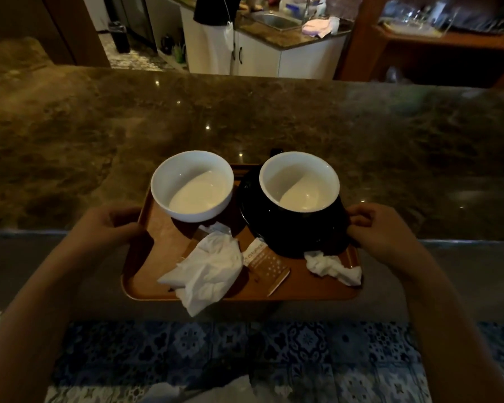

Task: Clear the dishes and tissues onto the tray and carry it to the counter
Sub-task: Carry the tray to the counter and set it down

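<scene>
Counter (245, 117) of mottled brown polished stone runs wide across the room, directly ahead of the person, its near edge crossing under the middle of what they carry. Held at that edge is a rectangular orange-brown plastic tray (163, 242), its long axis lying side to side, parallel to the counter's edge; the far half seems already over the stone, the near half still out over the blue patterned floor tiles (245, 353). So the way forward appears to be straight ahead and down, with both hands equally placed.

On the tray's right sits a round black saucer (250, 205) bearing a black cup with a white inside (299, 181). On the left stands a white ceramic bowl (192, 184), empty. Nearer the person lie a large crumpled white tissue (207, 269), a small brown printed sachet (265, 263), and a smaller wadded white tissue (332, 266), touching the saucer's near rim.

Left hand (111, 225) grips the tray's left short edge, fingers curled round the rim. Right hand (373, 225) grips the right short edge likewise, beside the saucer. Everything looks loaded; setting it down remains.
</scene>
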Demonstrator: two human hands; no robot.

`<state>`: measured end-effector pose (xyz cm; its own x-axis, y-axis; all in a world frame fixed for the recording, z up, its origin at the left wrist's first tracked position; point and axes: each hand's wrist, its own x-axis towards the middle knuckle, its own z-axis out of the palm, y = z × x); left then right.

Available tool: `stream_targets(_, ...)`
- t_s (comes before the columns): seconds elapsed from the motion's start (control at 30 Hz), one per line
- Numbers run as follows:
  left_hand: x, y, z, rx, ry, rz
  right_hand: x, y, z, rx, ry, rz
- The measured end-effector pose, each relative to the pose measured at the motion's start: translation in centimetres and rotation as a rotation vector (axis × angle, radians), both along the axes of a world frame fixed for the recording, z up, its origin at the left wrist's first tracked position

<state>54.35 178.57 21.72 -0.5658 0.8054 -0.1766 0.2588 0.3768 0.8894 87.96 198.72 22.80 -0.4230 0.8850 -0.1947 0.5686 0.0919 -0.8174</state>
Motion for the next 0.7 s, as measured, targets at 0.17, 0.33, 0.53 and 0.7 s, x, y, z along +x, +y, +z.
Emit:
stream_targets(0.17,-2.0,4.8,0.6,0.021,0.017,-0.061,-2.2,3.7,0.9,0.057,-0.047,-0.027)
stream_targets(0.33,-3.3,9.0,0.5,0.027,-0.019,-0.058,-3.4,8.1,1.2,0.053,-0.097,-0.004)
stream_targets(0.53,-4.7,14.3,0.1,-0.003,-0.058,-0.022,-4.9,14.8,1.4,0.046,-0.177,0.038)
stream_targets(0.7,-5.9,19.5,0.6,-0.044,-0.082,0.016,-6.3,20.6,2.0,0.099,-0.202,0.083)
